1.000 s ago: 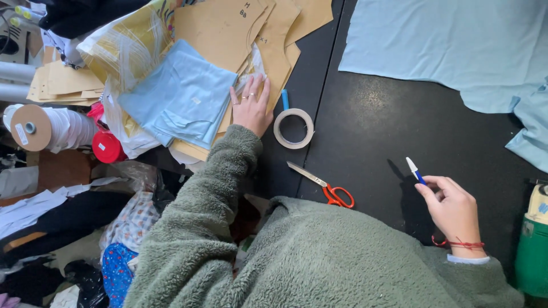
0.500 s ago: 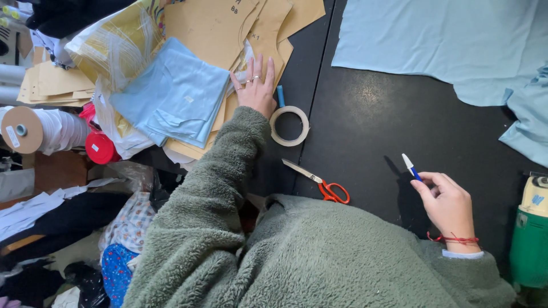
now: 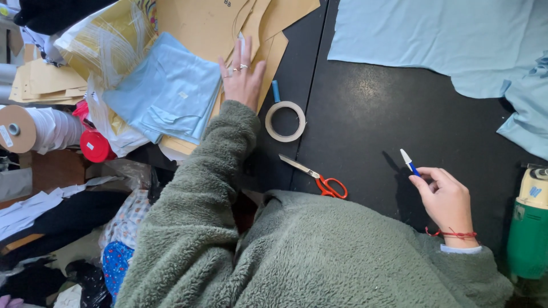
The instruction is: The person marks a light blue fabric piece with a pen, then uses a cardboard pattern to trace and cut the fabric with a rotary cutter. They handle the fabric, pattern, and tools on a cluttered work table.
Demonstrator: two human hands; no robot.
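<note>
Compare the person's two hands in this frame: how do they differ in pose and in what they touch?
The left hand lies flat, fingers spread, on the tan paper pattern pieces beside the folded light blue fabric; the right hand is curled around a blue and white pen, tip pointing up. The left hand wears rings; the right has a red string at the wrist. The left reaches far forward; the right stays close to the body. Both come out of green fleece sleeves, over the black table.

blue-white pen [image 3: 407, 161] upright, tan paper patterns [image 3: 240, 23] stacked
</note>
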